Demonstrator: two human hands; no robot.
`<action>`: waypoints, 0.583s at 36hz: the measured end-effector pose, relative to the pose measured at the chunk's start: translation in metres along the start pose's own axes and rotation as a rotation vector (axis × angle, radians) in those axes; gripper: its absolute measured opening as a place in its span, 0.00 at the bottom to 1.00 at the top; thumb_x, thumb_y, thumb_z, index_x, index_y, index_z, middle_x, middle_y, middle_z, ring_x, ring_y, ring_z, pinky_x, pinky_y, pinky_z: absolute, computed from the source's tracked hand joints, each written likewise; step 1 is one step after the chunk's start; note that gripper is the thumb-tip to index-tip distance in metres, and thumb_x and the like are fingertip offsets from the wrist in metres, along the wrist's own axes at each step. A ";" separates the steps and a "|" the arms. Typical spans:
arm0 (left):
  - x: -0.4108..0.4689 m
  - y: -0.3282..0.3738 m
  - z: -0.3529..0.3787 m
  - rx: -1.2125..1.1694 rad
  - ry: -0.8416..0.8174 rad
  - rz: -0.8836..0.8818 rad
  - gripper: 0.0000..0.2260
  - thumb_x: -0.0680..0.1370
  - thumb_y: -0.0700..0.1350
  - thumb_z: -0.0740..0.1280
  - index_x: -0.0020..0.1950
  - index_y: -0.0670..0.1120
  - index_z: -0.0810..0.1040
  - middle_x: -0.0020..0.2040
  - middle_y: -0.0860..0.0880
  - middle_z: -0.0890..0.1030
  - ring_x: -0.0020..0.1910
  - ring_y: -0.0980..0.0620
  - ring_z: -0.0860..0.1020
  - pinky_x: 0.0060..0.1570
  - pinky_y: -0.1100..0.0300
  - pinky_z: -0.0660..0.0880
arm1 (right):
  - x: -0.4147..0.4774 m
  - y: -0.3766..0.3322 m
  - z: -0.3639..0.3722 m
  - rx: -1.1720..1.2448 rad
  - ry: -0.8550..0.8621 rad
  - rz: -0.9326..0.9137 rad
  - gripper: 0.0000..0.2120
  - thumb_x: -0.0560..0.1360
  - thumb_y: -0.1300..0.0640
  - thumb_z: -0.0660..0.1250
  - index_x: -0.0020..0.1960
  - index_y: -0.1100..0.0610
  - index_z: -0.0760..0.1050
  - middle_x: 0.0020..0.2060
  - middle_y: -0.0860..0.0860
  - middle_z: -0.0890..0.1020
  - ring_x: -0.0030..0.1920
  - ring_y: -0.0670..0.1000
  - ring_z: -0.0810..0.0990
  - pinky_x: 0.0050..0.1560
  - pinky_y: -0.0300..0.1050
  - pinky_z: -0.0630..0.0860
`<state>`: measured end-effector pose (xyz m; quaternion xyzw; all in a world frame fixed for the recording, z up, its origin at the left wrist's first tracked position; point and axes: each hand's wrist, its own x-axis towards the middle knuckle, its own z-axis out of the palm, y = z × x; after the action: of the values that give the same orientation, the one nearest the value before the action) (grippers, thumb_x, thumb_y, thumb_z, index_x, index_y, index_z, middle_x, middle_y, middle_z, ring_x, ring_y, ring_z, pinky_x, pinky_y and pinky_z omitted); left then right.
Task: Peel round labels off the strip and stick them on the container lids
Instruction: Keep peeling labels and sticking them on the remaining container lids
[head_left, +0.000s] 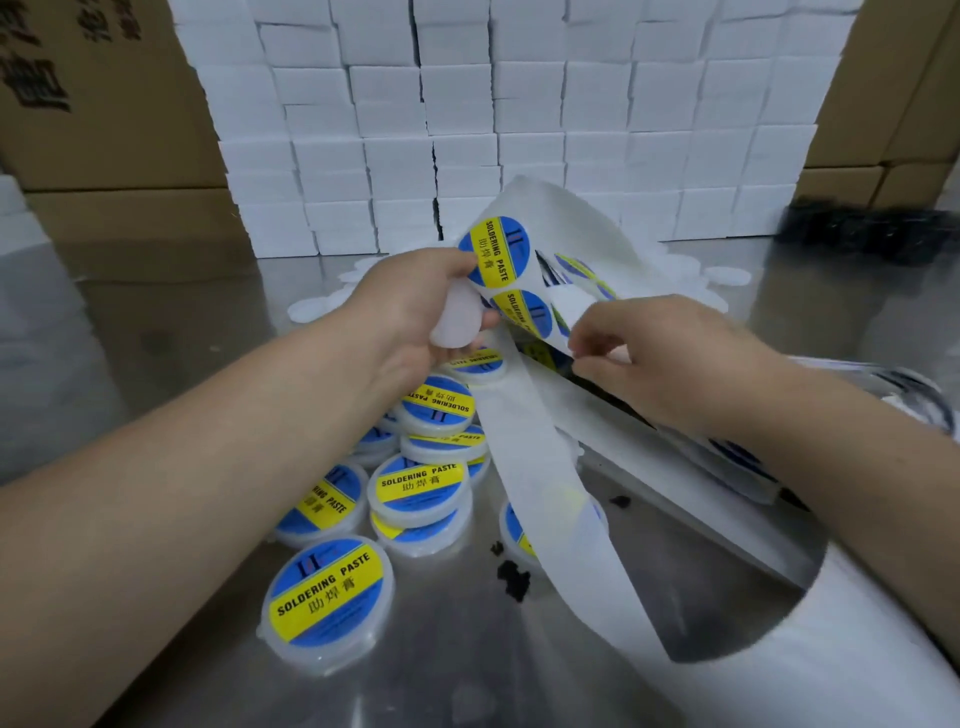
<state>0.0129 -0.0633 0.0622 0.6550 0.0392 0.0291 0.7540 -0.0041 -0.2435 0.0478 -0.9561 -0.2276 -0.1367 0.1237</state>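
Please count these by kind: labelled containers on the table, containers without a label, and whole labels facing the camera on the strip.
Labelled white round plastic containers: at least 8, the pile hides some
Unlabelled translucent white container in the left hand: 1
Whole blue and yellow round labels on the white paper strip: 2
Total: at least 11

A blank container (457, 318) is gripped by the left hand (410, 306). The label strip (535, 467) is pinched by the right hand (649, 358) over the labelled containers (327, 597).

Round labels (492, 257) and lids (326, 592) read "SOLDERING PASTE 助焊膏".
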 end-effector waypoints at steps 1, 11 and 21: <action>0.000 0.000 -0.001 0.002 0.001 0.000 0.08 0.78 0.43 0.62 0.39 0.48 0.76 0.26 0.52 0.80 0.25 0.53 0.80 0.33 0.60 0.72 | 0.001 0.004 0.000 -0.069 -0.033 -0.002 0.07 0.76 0.52 0.60 0.51 0.47 0.75 0.51 0.45 0.79 0.53 0.51 0.74 0.51 0.44 0.70; -0.001 -0.007 0.003 0.066 0.001 -0.025 0.03 0.77 0.44 0.65 0.43 0.47 0.76 0.42 0.48 0.78 0.34 0.50 0.80 0.26 0.64 0.74 | 0.016 0.030 0.003 -0.288 0.000 0.442 0.14 0.74 0.62 0.59 0.57 0.52 0.75 0.55 0.55 0.77 0.55 0.58 0.74 0.47 0.44 0.67; -0.006 -0.007 0.002 0.053 -0.023 0.002 0.05 0.76 0.44 0.65 0.40 0.48 0.75 0.24 0.52 0.79 0.25 0.53 0.79 0.25 0.65 0.73 | 0.012 0.028 0.004 0.017 0.275 0.179 0.14 0.72 0.62 0.60 0.55 0.51 0.76 0.49 0.48 0.75 0.49 0.50 0.71 0.44 0.39 0.60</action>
<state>0.0068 -0.0672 0.0560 0.6752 0.0304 0.0212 0.7367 0.0196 -0.2619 0.0433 -0.9437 -0.1235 -0.2529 0.1737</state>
